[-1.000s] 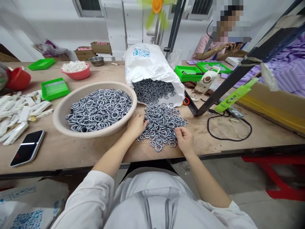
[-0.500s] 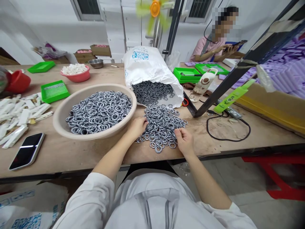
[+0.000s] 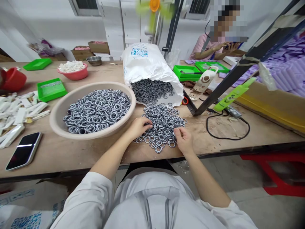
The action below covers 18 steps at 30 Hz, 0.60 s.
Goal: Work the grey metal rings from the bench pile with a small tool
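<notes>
A loose heap of grey metallic rings (image 3: 164, 124) lies on the table in front of me. My left hand (image 3: 140, 128) reaches onto the heap's left side, thumb and fingers slightly apart, with no ring visibly held. At the right edge of the heap my right hand (image 3: 184, 140) is closed, fingers curled and thumb pressed against them; whatever is inside is hidden. Left of the heap stands a wide beige basin (image 3: 59, 127) filled with similar rings. Behind it, a white sack (image 3: 150, 63) lies on its side, its mouth toward me and more rings inside.
A phone (image 3: 23, 151) and white pieces (image 3: 21, 111) lie at left. Green trays (image 3: 52, 90) and a pink bowl (image 3: 73, 74) stand farther back. A dark metal post (image 3: 214, 92), a bottle (image 3: 205, 81) and a black cable (image 3: 226, 139) are at right. A co-worker (image 3: 205, 47) sits beyond.
My left hand has shifted slightly right and further over the rings, its thumb and fingers parting. The right hand stays almost in place. The view has tilted a little.
</notes>
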Tool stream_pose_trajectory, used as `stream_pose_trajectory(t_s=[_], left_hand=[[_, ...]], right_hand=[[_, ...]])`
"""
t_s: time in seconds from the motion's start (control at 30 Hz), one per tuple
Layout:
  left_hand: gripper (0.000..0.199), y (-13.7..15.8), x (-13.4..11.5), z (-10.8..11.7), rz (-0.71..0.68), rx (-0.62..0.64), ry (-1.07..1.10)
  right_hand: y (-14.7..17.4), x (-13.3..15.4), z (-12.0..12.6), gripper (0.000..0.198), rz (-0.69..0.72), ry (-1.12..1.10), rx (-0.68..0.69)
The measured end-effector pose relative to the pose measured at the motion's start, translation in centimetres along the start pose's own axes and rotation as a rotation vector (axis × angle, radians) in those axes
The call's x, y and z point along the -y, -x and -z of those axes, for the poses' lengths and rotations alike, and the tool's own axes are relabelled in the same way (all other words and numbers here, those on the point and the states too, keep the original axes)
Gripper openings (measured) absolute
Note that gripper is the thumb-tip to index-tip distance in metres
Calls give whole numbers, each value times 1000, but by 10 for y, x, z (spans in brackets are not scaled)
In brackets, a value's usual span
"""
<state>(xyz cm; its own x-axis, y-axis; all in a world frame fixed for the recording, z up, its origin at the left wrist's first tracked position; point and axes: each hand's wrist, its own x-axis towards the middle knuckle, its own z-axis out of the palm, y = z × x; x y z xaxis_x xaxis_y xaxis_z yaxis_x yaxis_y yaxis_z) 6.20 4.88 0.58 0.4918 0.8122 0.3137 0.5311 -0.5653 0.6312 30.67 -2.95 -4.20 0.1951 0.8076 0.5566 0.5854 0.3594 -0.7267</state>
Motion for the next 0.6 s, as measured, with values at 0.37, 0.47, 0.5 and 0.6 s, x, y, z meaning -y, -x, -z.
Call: stream_pose_trajectory(t_s=[0.37,0.47,0.5,0.6], left_hand=[[14,-3,10,-4,-9,-23,65],[15,-3,10,-3,10,-37,82],[15,-3,10,-2,9,-46,88],[15,-3,8,-1,12,-83,115]], right_hand=[[7,16,5,40,292,213,9],[22,40,4,39,433,256,163],[28,47,2,39,451,248,225],[43,62,-11,44,484,245,409]])
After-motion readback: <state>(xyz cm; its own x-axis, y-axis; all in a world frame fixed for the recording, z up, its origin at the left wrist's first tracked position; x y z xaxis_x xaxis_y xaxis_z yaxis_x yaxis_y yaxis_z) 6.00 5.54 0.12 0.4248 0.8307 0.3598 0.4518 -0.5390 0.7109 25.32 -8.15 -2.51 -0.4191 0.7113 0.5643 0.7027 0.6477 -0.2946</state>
